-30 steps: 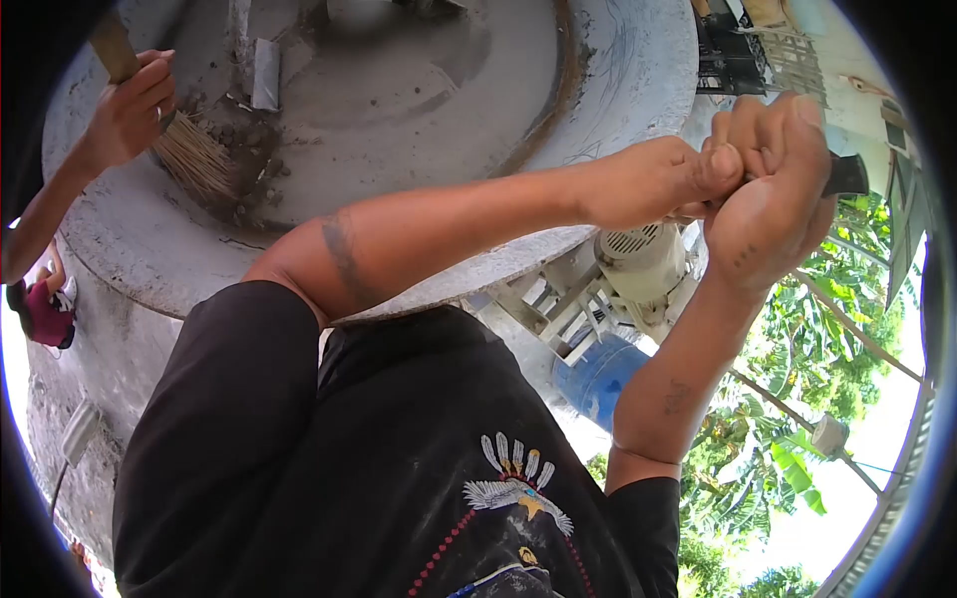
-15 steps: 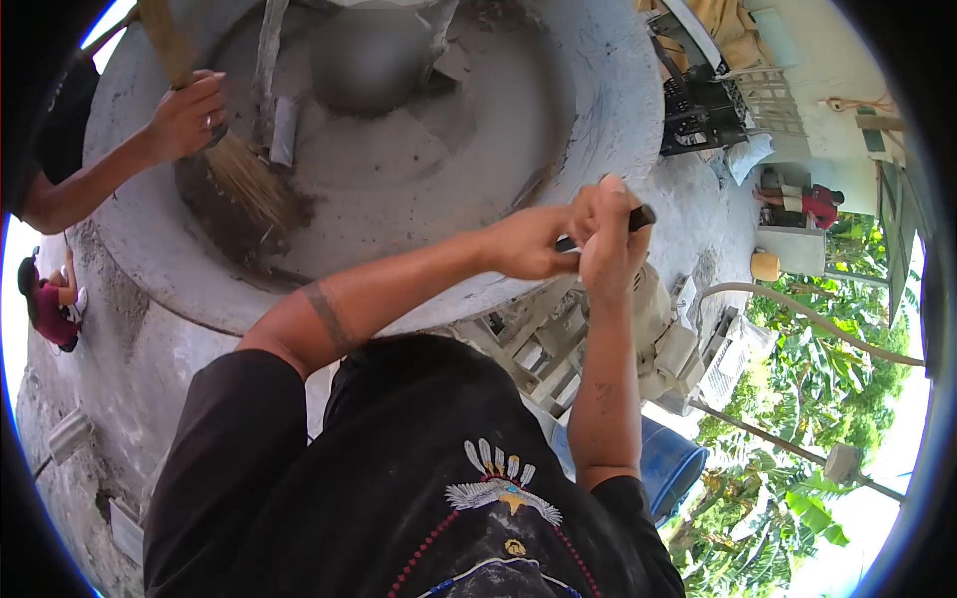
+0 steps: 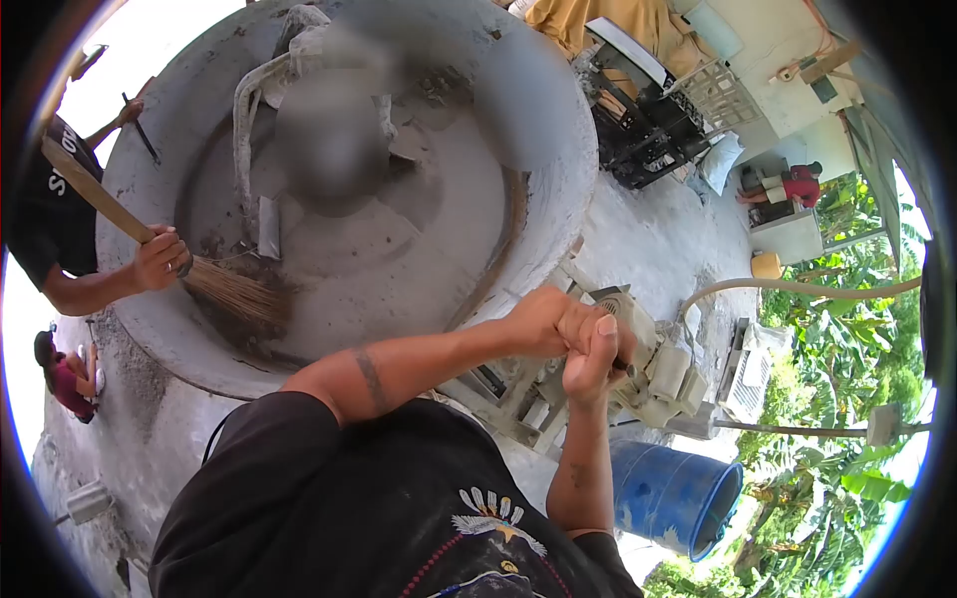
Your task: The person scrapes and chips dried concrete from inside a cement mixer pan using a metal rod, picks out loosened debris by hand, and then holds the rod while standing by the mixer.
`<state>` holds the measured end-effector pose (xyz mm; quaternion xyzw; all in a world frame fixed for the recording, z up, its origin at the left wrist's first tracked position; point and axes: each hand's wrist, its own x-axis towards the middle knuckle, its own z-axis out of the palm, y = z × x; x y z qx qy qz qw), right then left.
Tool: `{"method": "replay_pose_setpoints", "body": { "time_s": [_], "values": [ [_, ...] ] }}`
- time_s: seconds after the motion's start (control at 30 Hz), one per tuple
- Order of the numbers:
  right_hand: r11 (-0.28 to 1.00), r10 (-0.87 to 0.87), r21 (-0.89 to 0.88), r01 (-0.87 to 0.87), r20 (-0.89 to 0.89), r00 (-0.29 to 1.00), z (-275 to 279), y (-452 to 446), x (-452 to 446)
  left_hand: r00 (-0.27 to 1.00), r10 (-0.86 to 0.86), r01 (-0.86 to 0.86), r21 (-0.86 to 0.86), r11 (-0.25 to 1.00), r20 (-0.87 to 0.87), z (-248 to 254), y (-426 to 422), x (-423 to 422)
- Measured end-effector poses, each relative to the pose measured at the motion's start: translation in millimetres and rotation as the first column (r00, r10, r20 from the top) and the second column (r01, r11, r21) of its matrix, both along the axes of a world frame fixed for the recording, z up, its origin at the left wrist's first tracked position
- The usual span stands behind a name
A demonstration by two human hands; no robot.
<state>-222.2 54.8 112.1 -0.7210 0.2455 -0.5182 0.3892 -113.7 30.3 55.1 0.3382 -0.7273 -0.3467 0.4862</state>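
Just right of the frame's centre, the left hand [image 3: 541,324] and the right hand [image 3: 593,361] meet, both with fingers curled tight round a dark object [image 3: 627,370]. Only a small dark end of it shows, at the right edge of the right hand; the grip hides its shape and any marking. The right thumb lies up along the fist, while the left fingertips are out of sight behind the right hand.

At the upper left, white letters [image 3: 57,183] run across a co-worker's black shirt [image 3: 35,234]; an S can be read, the others are too slanted to be sure of. That co-worker's hand [image 3: 162,261] grips a broom [image 3: 98,191], its bristles down inside a wide grey basin [image 3: 554,231]. At the bottom of the frame, the wearer's dark top [image 3: 349,498] bears a stitched bird [image 3: 500,528] with feathers and red dots. A scuffed blue barrel [image 3: 653,488] lies at the lower right
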Motion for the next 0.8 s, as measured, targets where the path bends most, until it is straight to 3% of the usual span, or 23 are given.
{"method": "replay_pose_setpoints", "body": {
  "time_s": [0.07,0.13,0.2,0.3,0.37,0.4,0.53,0.6,0.63,0.73,0.8],
  "values": [
    [0.983,0.064,0.161,-0.088,0.146,0.987,-17.1,5.7,1.8,0.992,0.1,-0.089,0.137,0.987,-0.077,-5.7,31.1,7.2],
    [0.909,0.205,0.289,-0.299,0.313,0.927,-0.7,21.4,25.8,0.984,0.162,-0.147,0.165,0.975,-0.078,-12.1,55.1,17.6],
    [0.868,0.285,0.329,-0.372,0.283,0.916,-1.8,25.6,39.2,0.988,0.15,-0.155,0.32,0.935,0.04,-20.1,68.2,29.3],
    [0.808,0.317,0.407,-0.426,0.308,0.897,-6.8,28.9,52.8,0.951,0.307,-0.282,0.285,0.916,-0.046,-44.5,85.1,37.6],
    [0.735,0.339,0.462,-0.497,0.384,0.859,-2.8,30.3,55.5,0.933,0.221,-0.127,0.314,0.941,-0.284,-31.2,100.9,50.7],
    [0.683,0.394,0.468,-0.56,0.41,0.823,-1.6,30.0,56.0,0.943,0.187,-0.097,0.31,0.946,-0.275,-35.1,107.0,55.7],
    [0.627,0.418,0.523,-0.577,0.399,0.816,-10.9,33.3,72.1,0.946,0.094,0.007,0.311,0.95,-0.31,-23.8,130.6,89.9],
    [0.639,0.268,0.646,-0.418,0.323,0.908,-19.8,37.1,90.7,0.967,0.078,0.055,0.499,0.865,-0.241,-29.0,134.5,101.6],
    [0.634,0.269,0.65,-0.418,0.32,0.908,-20.5,41.3,93.0,0.966,0.082,0.054,0.503,0.863,-0.245,-28.3,139.2,105.0],
    [0.676,0.198,0.635,-0.374,0.332,0.922,-13.8,59.0,97.4,0.973,0.082,0.031,0.475,0.879,-0.214,-25.1,152.9,113.5],
    [0.711,0.223,0.597,-0.371,0.309,0.924,-1.6,71.3,100.1,0.92,-0.02,0.156,0.321,0.934,-0.39,-26.8,156.2,116.7]
  ]
}}
